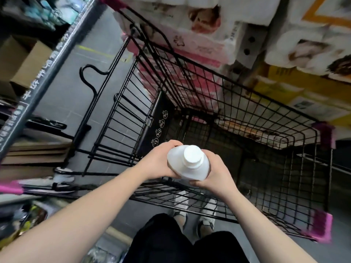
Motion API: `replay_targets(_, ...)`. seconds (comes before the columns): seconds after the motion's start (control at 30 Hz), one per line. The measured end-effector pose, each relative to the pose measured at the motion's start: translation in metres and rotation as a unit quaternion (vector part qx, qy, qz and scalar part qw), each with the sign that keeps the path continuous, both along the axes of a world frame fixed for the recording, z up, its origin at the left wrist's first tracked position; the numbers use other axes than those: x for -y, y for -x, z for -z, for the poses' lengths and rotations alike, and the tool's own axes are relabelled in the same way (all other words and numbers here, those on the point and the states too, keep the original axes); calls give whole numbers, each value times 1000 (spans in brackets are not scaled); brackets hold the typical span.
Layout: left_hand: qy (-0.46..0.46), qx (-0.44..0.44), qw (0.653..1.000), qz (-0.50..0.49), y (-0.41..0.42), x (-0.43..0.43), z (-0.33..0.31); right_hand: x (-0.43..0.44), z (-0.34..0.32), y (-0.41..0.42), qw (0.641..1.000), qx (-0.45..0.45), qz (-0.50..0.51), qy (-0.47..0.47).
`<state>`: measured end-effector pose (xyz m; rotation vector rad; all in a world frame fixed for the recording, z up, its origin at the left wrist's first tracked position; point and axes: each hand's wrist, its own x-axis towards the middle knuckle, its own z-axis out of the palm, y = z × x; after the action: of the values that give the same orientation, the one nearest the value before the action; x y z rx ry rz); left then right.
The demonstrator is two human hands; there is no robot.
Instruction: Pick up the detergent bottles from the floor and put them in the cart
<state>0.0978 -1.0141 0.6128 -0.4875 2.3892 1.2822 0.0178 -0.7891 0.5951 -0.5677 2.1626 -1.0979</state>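
Observation:
A white detergent bottle with a white screw cap points up at the camera, held upright over the near end of the black wire cart. My left hand grips its left side and my right hand grips its right side and bottom. The bottle hangs above the cart's basket, just inside the near rim. The bottle's lower body is hidden by my hands. The cart's basket shows no other bottle; its bottom is dark.
Stacked packs of paper rolls stand beyond the cart on the right. A grey shelf edge with cardboard boxes runs along the left. Pink corner bumpers mark the cart's corners. My feet in white shoes stand below the cart's rim.

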Motion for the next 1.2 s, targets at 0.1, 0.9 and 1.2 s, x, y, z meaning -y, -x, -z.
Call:
replay_targets(0.1, 13, 16, 1000, 10, -1, 0, 19, 3, 31, -6, 999, -3, -6, -32)
replay_targets(0.9, 79, 144, 980, 109, -20, 11, 80, 8, 81, -26, 985, 19, -101, -138)
replay_targets(1.2, 85, 137, 980, 121, -23, 13, 51, -3, 49, -19, 993, 28, -83, -77)
